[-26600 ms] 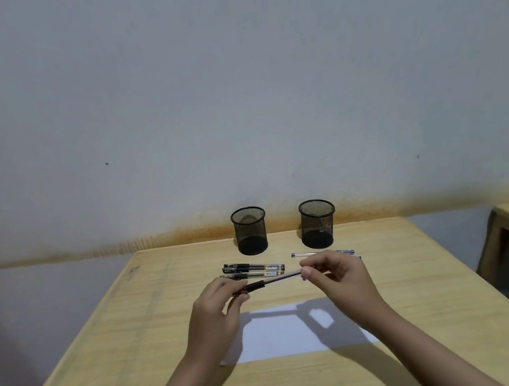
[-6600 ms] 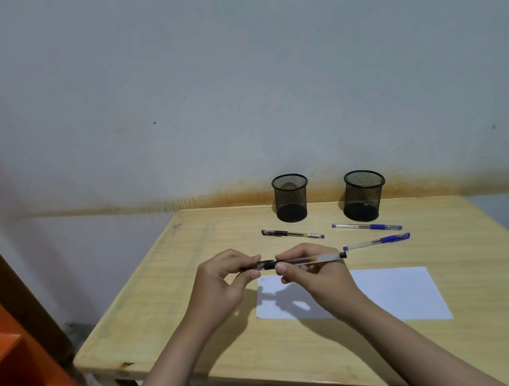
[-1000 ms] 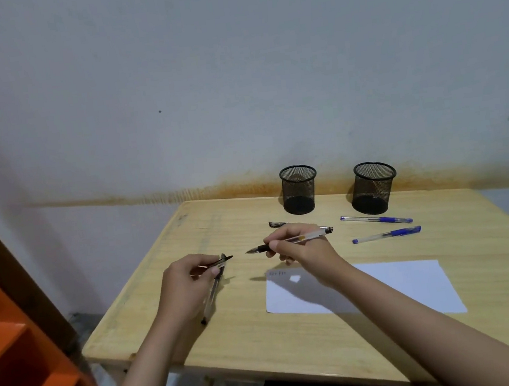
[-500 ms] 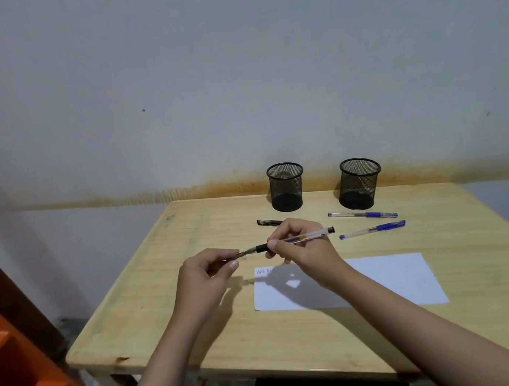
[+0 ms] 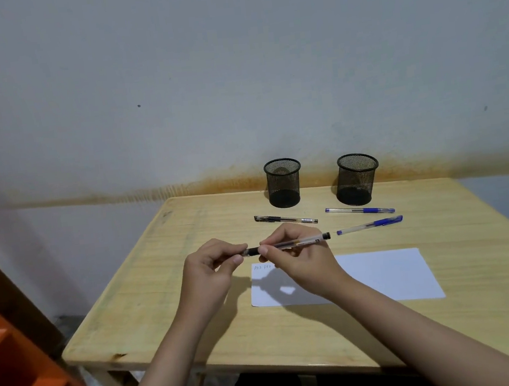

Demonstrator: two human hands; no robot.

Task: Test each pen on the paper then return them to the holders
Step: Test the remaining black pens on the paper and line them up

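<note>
- A pale grey wall point(image 5: 232, 68) with a rust-coloured stain line along its foot stands behind my light wooden table point(image 5: 168, 285); an orange shelf unit point(image 5: 16, 372) sits off to my left.
- Two black mesh pen holders stand near the far edge of the table, the left holder point(image 5: 283, 183) and the right holder point(image 5: 357, 179), well apart from each other and both upright.
- My left hand point(image 5: 209, 271) is pinched shut, thumb and fingers, on the dark end of a clear-barrelled black pen point(image 5: 297, 243).
- My right hand point(image 5: 298, 257) is closed around the middle of the same pen, its fingertips pressing the barrel just beside my left fingers.
- The pen lies nearly level in the air above the table, its far end with a black plug sticking out past my right hand toward the right.
- A white sheet of paper point(image 5: 386, 276) lies flat under and to the right of my right hand, with small handwritten marks in its top left corner.
- A second black pen point(image 5: 285, 219) lies on the table in front of the left holder.
- One blue pen point(image 5: 360, 210) lies in front of the right holder, and another blue pen point(image 5: 370, 225) lies nearer to me, between that one and the paper, touching neither.
</note>
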